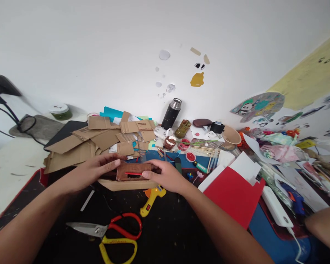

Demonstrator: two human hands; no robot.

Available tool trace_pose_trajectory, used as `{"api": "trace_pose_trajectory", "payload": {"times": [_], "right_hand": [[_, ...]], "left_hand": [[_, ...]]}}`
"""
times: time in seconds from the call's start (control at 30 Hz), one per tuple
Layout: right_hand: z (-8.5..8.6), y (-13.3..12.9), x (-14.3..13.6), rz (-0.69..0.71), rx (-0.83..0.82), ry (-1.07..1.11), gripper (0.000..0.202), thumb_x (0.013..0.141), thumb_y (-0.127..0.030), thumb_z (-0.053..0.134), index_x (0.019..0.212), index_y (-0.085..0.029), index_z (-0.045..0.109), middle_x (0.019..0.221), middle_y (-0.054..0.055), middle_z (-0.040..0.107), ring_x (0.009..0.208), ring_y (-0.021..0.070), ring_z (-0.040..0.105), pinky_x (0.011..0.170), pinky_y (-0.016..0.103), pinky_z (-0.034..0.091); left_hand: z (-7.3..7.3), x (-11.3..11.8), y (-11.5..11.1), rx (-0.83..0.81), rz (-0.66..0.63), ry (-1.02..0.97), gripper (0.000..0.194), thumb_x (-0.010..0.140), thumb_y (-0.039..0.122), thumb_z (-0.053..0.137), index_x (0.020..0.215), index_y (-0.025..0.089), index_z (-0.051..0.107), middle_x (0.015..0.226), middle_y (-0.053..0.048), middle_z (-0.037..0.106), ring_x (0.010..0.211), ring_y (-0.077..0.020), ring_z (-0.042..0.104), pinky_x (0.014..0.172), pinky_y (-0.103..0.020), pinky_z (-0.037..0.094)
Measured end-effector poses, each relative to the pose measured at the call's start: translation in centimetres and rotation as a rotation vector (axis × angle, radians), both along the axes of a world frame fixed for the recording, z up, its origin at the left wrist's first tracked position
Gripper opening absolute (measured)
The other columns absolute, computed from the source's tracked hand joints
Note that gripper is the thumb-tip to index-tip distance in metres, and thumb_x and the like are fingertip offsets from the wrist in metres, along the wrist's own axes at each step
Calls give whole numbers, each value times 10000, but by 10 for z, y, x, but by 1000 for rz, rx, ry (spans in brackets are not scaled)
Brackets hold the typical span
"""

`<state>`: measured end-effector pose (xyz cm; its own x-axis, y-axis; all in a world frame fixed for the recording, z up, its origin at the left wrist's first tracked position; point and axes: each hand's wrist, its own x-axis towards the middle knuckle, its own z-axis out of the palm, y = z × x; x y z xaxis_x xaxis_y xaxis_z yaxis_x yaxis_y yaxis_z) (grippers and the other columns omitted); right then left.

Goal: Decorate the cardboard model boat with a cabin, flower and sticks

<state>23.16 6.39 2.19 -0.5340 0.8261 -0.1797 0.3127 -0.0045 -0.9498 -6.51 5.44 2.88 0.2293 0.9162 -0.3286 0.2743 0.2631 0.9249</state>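
A small brown-painted box with a dark slot in its front sits on a tan cardboard base in front of me. My left hand grips the box's left end, the thumb on its near top corner and the fingers partly hidden behind. At the right end, my right hand is closed around the box, fingers behind and thumb in front. A thin red strip lies along the slot's upper edge and meets my right thumb. Just below is a yellow glue gun, partly covered by the base and hand.
Large scissors lie open-bladed on the dark mat, near a white paper strip. Cardboard scraps pile up behind. A black flask and paint jar stand farther back. Red paper lies right; another person's arm shows there.
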Motion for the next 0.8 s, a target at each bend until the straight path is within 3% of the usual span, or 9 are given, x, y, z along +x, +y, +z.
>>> {"api": "trace_pose_trajectory", "payload": {"times": [0.1, 0.3, 0.43, 0.67, 0.8], "right_hand": [[-2, 1, 0, -3, 4, -19, 412, 1008, -575, 809, 1234, -231, 803, 1246, 74, 854, 1160, 314, 794, 983, 411, 592], [-3, 2, 0, 7, 11, -32, 438, 1011, -595, 801, 1254, -231, 801, 1233, 73, 854, 1154, 311, 792, 966, 397, 589], [-4, 2, 1, 7, 17, -32, 432, 1013, -591, 803, 1257, -235, 802, 1238, 69, 857, 1158, 308, 794, 968, 391, 594], [0, 1, 4, 51, -4, -16, 471, 974, -552, 857, 1332, -254, 788, 1290, 67, 850, 1203, 324, 792, 1028, 431, 608], [1, -1, 3, 49, 64, -94, 481, 961, -558, 879, 1333, -266, 789, 1270, 65, 855, 1172, 327, 795, 993, 424, 612]], "left_hand": [[4, 3, -1, 43, -2, 66, 830, 701, 964, 801, 1185, 297, 902, 1284, -83, 885, 1332, -423, 754, 1143, -443, 622], [6, 10, -5, 115, -89, 189, 832, 807, 972, 692, 1246, 289, 871, 1168, -75, 887, 1216, -400, 771, 1045, -427, 629], [10, 16, -6, 67, -129, 140, 836, 768, 957, 741, 1226, 271, 872, 1080, -76, 887, 1084, -376, 791, 972, -418, 648], [5, 14, -3, 73, -128, 113, 795, 784, 932, 758, 1195, 262, 876, 1070, -80, 877, 1110, -374, 780, 961, -410, 638], [2, 13, -2, 77, -120, 94, 769, 768, 922, 782, 1163, 271, 886, 1083, -79, 882, 1093, -375, 781, 975, -421, 639]]}}
